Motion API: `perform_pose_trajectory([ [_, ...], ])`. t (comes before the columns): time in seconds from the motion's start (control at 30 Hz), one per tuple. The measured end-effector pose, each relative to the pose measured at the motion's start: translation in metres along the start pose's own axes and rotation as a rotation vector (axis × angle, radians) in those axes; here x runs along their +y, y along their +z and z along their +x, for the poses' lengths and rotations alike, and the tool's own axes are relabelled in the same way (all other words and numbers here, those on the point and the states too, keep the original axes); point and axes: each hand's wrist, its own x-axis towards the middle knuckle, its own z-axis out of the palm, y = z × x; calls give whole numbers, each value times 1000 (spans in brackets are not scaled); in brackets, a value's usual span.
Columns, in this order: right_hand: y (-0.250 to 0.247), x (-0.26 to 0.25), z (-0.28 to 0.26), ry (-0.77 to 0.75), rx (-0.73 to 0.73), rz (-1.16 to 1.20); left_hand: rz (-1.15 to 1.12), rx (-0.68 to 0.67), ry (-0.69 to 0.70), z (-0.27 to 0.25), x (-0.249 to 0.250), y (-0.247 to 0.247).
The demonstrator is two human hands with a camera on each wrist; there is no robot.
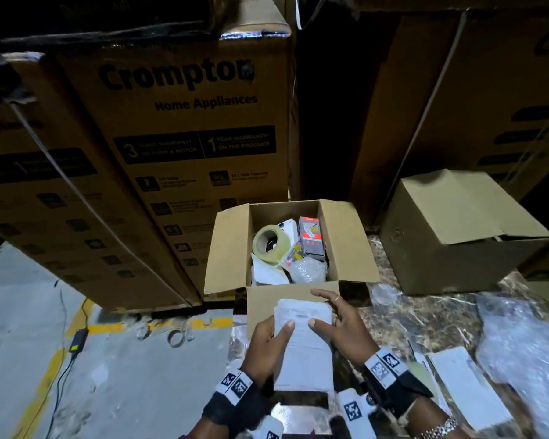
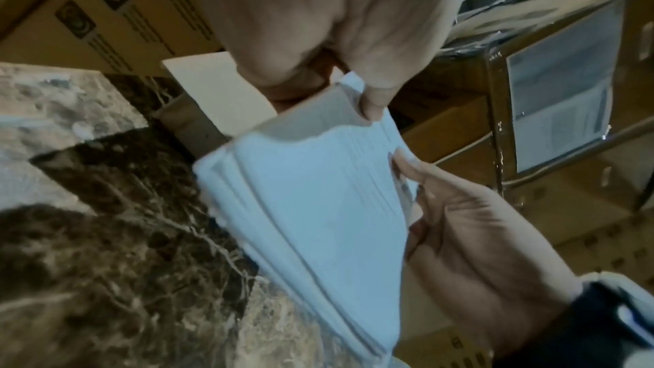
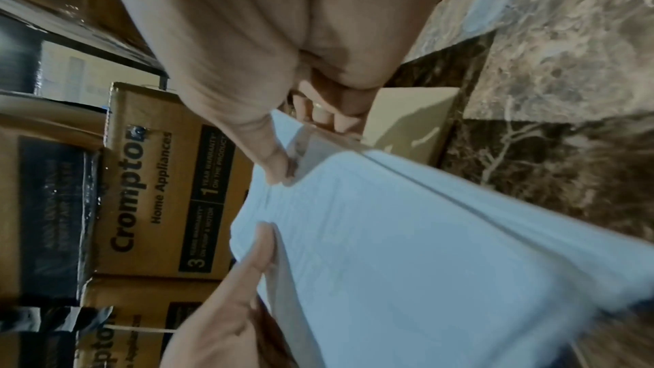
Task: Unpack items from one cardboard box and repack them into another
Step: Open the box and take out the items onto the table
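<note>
Both hands hold a thick stack of white paper sheets [image 1: 301, 343] just in front of the open cardboard box [image 1: 229, 248]. My left hand [image 1: 274, 337] grips the stack's left edge with the thumb on top. My right hand [image 1: 336, 321] grips the right edge, thumb on top and fingers curled over the far corner. Inside the box lie a roll of tape [image 1: 271, 242], a red and grey packaged item [image 1: 311, 236] and bubble wrap [image 1: 308, 269]. The left wrist view shows the stack [image 2: 311, 206] edge-on, and the right wrist view shows the stack [image 3: 424, 248] between both thumbs.
A smaller closed cardboard box [image 1: 457, 232] stands at the right. Tall printed appliance cartons [image 1: 184, 122] wall off the back. Bubble wrap [image 1: 520, 343] and white sheets [image 1: 466, 384] lie on the marble floor at the right. Tape rolls [image 1: 176, 337] and a black charger [image 1: 78, 339] lie at the left.
</note>
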Motion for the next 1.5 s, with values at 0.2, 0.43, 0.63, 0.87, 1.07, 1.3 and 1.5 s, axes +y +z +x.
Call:
perform_pose_trajectory([
  [0.2,34,16,-12,88,36,171,-228,89,-83,7,3,17],
  [0.43,38,-12,11,78,24,205,-100,153,-23,12,16,-6],
  [0.63,30,-50,65,-20,55,-81,-142,338,-20,6,18,-59],
  [0.87,67,-38,145,-104,-54,-757,-195,421,-21,-6,17,-101],
  [1.07,104,-16,167,-92,-145,-1213,-218,444,-13,-5,8,-123],
  [1.3,120,-13,173,-80,-58,-1403,-219,407,-39,11,-4,-140],
  [1.5,92,-41,162,-125,148,-1199,-197,331,-38,34,-5,-141],
])
